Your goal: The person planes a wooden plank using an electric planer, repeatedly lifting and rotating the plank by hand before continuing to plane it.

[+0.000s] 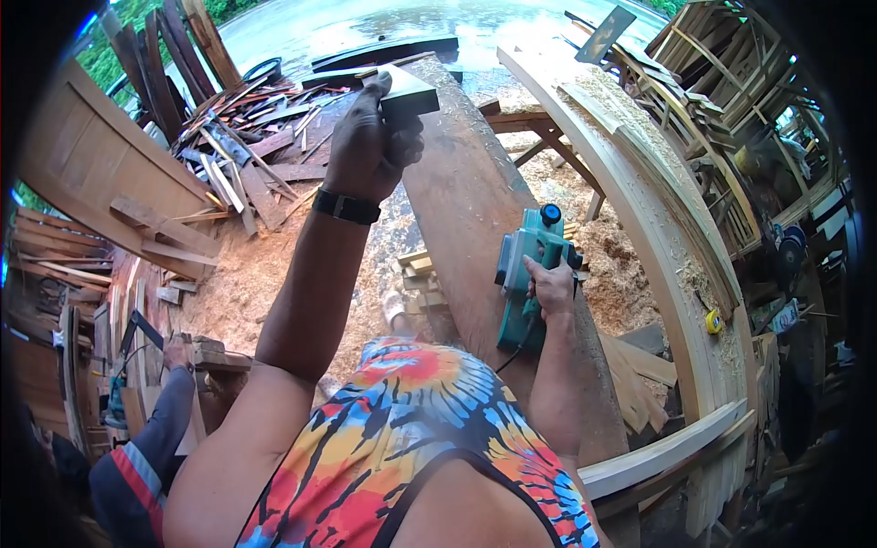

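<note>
My left hand (373, 137) is raised at upper centre, its fingers closed round a short wooden piece (406, 89) with a pale top and a dark end. A dark band is on that wrist. Lower right, my right hand (552, 285) grips the handle of a green power planer (525, 251) with a blue knob. The planer rests on its side or base on a long brown workbench board (470, 210); which one I cannot tell. A dark cord runs from its lower end.
Long planks (630, 201) with shavings run along the right, holding a yellow tape measure (713, 321). Scrap wood (247, 155) is heaped at upper left. A co-worker's arm (169, 402) reaches in at lower left near another green tool (115, 402). Sawdust (247, 283) covers the ground.
</note>
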A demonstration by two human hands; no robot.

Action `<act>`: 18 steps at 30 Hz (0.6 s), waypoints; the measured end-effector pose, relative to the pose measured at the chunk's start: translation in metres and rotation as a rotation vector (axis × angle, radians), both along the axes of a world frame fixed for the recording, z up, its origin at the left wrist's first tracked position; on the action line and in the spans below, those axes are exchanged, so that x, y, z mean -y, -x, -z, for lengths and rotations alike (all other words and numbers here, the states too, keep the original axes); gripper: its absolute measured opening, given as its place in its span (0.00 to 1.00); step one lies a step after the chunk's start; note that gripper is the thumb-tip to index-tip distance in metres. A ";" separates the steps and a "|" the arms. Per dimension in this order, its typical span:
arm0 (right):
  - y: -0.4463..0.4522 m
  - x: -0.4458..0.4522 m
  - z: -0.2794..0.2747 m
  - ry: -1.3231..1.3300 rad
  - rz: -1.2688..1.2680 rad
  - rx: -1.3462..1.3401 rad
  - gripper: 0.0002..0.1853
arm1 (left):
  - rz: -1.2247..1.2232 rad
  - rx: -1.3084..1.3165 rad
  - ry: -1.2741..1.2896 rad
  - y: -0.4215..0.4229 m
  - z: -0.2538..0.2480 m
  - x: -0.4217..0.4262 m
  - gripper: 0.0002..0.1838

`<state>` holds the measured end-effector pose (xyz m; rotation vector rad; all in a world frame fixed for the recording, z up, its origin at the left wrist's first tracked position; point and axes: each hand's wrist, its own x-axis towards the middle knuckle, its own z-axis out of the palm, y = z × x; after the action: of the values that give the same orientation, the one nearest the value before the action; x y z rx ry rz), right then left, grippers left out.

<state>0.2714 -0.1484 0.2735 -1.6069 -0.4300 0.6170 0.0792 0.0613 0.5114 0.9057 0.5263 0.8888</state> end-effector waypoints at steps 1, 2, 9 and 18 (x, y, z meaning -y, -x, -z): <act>0.000 0.000 0.000 -0.006 -0.002 -0.005 0.20 | -0.005 -0.007 0.001 0.000 -0.001 0.001 0.20; 0.000 0.000 0.000 -0.011 -0.004 -0.009 0.20 | -0.011 -0.013 0.003 -0.001 -0.001 0.001 0.20; -0.001 -0.001 -0.001 -0.002 -0.018 0.002 0.23 | 0.000 0.003 0.013 -0.004 0.000 -0.001 0.20; 0.001 0.002 0.002 0.008 -0.018 -0.014 0.23 | 0.129 0.077 0.096 -0.028 0.089 -0.058 0.21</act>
<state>0.2707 -0.1501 0.2713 -1.6072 -0.4327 0.6439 0.1067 0.1196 0.4224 0.8053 0.4352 0.7718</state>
